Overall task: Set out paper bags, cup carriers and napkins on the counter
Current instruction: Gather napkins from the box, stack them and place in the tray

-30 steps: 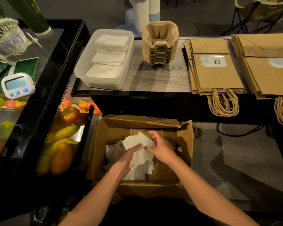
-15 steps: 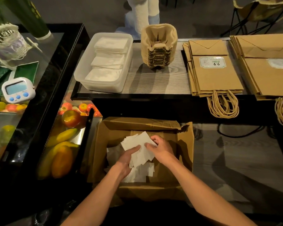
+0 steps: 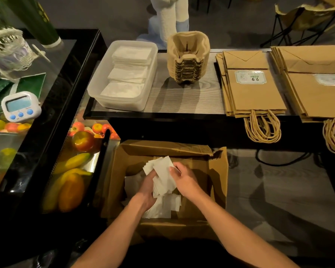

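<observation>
L hand [image 3: 147, 183]: curled round the near-left edge of the napkin stack [image 3: 163, 176], fingers tucked under it. Firm hold, by the look.
R hand [image 3: 185, 179]: pinching the stack's right edge up near the far corner, fingertips on the paper. Thumb mostly hidden, can't tell its exact spot.
Stack: white, fanned, sheets not squared. Held up over the loose napkins [image 3: 162, 208] in the bottom of the cardboard box [image 3: 219, 171], and looks clear of them.
Stack axis: long side runs away from the person, leaning a touch left.
Target, my guess: clear tub [image 3: 97, 93] on the counter [image 3: 184, 99]. It has three napkin piles in it, in a row along its length.
Key relation: tub sits ahead & left of the grip, up on the counter, well apart from the box. Its long axis also runs away from the person, so stack & tub are roughly aligned. Little twist needed, I reckon.
Nearer hand: L is on the tub side; R would have to reach across.
Already out: cup carriers [image 3: 188, 57] nested just right of the tub. Two lots of paper bags [image 3: 253, 89] lie flat further right, handles hanging off the front edge.
Progress, est.: bags & carriers look done, napkins are the last bit.
Risk: fanned sheets could slip on the lift up & over the counter's front edge. Prob. worth squaring up first.
</observation>
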